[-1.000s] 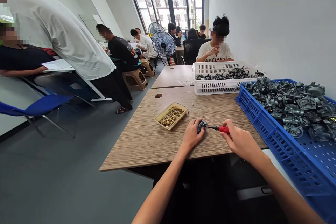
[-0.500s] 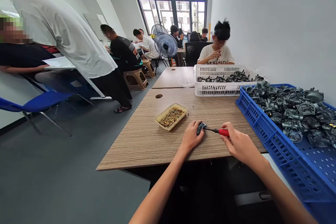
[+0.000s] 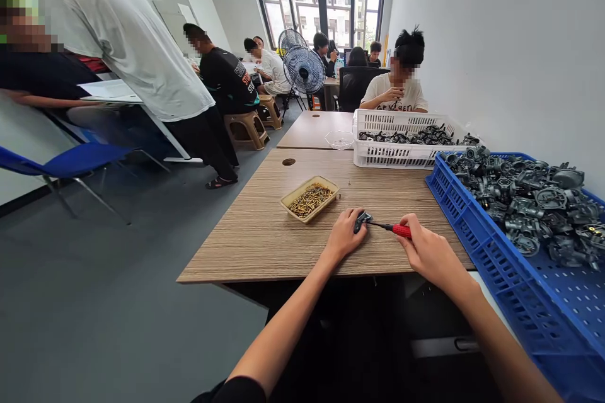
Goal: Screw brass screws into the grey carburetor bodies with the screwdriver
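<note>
Where left hand [image 3: 344, 235] curls, metal part [image 3: 362, 221] seemingly lies.

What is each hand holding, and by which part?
The right hand holds a screwdriver by its red handle; the left hand holds a small dark part, exact grip unclear.

The desk [image 3: 241, 252] has a striped wood-grain top, a seam crossing it toward the back and a round hole [image 3: 288, 162] left of centre. A shallow tray [image 3: 306, 219] of brass-coloured screws stands mid-frame, two tiny metal bits [image 3: 350, 182] near it. Farther back lie a clear dish [image 3: 339, 140] and a white basket [image 3: 401, 157] reaching over the seam. A blue crate [image 3: 454, 211] covers the right side. Under the left hand [image 3: 347, 233], a dark metal part [image 3: 363, 220] appears to rest on the wood.
</note>
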The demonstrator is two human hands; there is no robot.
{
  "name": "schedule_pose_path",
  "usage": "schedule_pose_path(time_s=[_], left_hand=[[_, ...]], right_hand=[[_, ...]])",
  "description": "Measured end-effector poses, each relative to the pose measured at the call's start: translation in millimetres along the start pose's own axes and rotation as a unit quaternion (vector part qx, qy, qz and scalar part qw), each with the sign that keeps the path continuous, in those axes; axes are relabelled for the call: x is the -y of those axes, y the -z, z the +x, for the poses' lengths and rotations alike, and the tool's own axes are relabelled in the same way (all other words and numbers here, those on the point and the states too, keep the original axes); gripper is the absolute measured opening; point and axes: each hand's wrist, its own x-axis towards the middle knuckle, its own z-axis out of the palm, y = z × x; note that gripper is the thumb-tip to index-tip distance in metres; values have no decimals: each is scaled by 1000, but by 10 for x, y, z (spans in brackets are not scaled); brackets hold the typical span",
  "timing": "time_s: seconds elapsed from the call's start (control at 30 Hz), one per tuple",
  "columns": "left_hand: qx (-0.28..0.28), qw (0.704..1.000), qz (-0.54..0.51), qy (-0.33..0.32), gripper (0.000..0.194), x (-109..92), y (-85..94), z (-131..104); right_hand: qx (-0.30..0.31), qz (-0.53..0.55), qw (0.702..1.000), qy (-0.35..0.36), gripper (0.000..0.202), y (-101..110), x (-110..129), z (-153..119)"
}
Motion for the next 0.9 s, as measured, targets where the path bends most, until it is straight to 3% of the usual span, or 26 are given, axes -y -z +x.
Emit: schedule_pose_path(time_s=[0.23, 0.47, 0.7, 0.9], left_hand=[[-5, 1000, 0, -4, 38, -3, 1, 2], [-6, 1000, 1, -7, 37, 6, -2, 6], [-4, 1000, -2, -7, 38, -10, 13, 1], [1, 1000, -3, -1, 40, -21, 18, 3]], right_hand=[[8, -90, 994, -54, 19, -19, 33, 26], [7, 1, 1000, -5, 11, 12, 5, -6], [7, -63, 996, -65, 21, -27, 15, 31], [12, 23, 1000, -5, 13, 3, 15, -8]])
